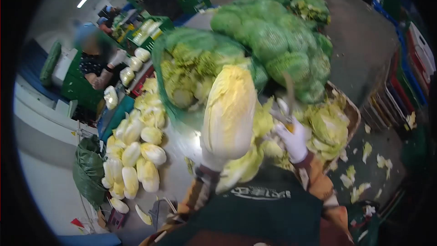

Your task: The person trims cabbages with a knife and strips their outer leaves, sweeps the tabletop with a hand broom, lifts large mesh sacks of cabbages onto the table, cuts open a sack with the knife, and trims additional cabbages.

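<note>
A large napa cabbage (230, 116), pale at the base and yellow at the leafy top, is held upright in front of me. My left hand (211, 160), in a white glove, grips it from below, its fingers mostly hidden behind the cabbage. My right hand (297, 142), also gloved in white, is closed round the yellow handle of a knife (290, 92) whose curved blade points up, apart from the cabbage. Loose outer leaves (241, 168) lie under and between my hands. An open green mesh bag (159, 70) of cabbages stands just beyond.
Trimmed napa cabbages (132, 155) are piled on the metal table (175, 173) to the left. Full mesh sacks (277, 32) rest behind. A tray (357, 114) of leaves is at right, with scraps on the floor (364, 168). A co-worker (93, 59) stands at far left near crates.
</note>
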### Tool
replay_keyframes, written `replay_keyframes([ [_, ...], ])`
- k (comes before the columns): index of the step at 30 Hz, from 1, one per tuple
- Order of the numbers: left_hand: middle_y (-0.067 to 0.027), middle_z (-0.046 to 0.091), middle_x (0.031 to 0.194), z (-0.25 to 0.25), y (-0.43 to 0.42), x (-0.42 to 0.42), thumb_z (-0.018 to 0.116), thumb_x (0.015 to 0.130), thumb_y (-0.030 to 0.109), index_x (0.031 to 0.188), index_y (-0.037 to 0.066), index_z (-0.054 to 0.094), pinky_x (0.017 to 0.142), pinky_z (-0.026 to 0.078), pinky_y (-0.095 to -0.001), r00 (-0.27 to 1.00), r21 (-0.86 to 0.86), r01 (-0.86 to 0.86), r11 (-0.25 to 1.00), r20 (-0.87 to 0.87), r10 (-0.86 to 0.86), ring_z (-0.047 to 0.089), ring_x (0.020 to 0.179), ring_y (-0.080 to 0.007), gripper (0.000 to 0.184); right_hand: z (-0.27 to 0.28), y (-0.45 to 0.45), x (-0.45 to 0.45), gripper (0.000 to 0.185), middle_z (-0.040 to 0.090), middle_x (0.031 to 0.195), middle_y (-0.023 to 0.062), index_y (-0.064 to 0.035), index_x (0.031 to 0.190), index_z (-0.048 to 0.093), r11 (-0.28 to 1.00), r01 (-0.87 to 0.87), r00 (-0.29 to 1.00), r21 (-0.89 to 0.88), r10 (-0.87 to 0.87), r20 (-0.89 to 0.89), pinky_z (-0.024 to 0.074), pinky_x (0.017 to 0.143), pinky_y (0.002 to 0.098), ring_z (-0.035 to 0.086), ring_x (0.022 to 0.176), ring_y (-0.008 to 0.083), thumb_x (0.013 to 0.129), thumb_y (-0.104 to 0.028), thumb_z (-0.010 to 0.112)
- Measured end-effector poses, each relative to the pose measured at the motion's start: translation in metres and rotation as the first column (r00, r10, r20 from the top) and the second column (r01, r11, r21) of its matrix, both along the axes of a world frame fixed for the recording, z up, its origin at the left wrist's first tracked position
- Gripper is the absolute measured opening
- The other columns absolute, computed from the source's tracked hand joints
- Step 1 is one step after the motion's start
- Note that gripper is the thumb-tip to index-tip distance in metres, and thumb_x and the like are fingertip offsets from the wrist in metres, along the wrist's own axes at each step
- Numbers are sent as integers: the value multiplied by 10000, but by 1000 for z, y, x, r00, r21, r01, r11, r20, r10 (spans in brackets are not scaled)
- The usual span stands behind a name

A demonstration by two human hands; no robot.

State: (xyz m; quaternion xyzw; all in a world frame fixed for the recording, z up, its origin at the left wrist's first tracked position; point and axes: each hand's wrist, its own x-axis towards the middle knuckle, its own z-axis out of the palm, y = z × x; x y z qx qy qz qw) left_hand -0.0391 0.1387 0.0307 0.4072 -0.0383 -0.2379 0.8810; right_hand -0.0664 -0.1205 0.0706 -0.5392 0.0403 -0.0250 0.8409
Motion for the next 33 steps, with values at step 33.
replay_keyframes([
  [33,-138,495,1352,16,-9,-6,550,905,469,1447,101,320,1012,436,-523,928,-99,-194,976,-340,150,509,1234,-320,695,-60,30,-25,497,634,1134,76,11,1276,563,878,-11,998,-478,-18,-55,471,854,262,572,985,115,824,-95,740],
])
